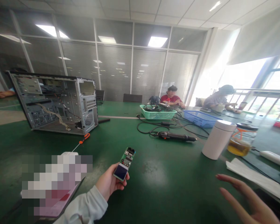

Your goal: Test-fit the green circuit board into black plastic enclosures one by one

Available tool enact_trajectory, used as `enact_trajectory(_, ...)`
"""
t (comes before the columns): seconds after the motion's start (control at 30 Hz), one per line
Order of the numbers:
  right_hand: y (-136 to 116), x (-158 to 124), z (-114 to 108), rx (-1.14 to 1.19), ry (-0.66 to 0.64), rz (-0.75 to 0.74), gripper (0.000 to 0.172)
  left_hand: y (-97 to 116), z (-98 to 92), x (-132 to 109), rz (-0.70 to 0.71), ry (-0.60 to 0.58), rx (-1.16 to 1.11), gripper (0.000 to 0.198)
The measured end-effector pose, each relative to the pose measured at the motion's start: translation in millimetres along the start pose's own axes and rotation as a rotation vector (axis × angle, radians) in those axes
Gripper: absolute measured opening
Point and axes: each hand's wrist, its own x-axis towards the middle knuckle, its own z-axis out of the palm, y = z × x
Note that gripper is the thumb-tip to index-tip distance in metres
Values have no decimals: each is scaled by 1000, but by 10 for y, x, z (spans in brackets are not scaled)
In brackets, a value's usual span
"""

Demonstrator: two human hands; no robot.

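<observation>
Right hand [260, 210] spread, circuit board [130, 153] in the left hand [108, 183]

The board is pinched at its screen [120, 172] end between left thumb and fingers, display upward, presumably so its face is left uncovered. It is above the green table [158, 193], well apart from the right hand, whose parted fingers grip nothing visible. Farther out, an orange-handled tool [84, 138] lies just beside the computer case [78, 102], whose open side faces the wearer, probably for access. A power screwdriver [175, 137] lies flat, perhaps to prevent rolling; beyond it, a green basket [158, 115] likely keeps cables [155, 107] gathered.
</observation>
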Motion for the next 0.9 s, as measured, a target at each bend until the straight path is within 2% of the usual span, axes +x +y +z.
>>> enact_trajectory(0.17,-761,16,821,306,-401,-35,43,-11,8,1,3,-2,19,40)
enact_trajectory(0.27,-1097,-66,1299,565,-694,82,50,-19,12,15,-22,13,49,40)
enact_trajectory(0.37,-1213,-231,1611,776,-850,234,60,-36,-3,41,-27,33,55,33)
enact_trajectory(0.5,-1177,-437,1708,848,-816,186,62,-67,-21,63,-4,27,46,34)
enact_trajectory(0.63,-1073,-459,1689,870,-734,202,57,-90,-8,52,11,22,93,29)
enact_trajectory(0.73,-997,-360,1686,966,-739,320,51,-100,-4,41,67,20,134,27)
enact_trajectory(0.9,-968,-133,1577,1149,-919,576,49,-120,-32,52,135,-20,207,38)
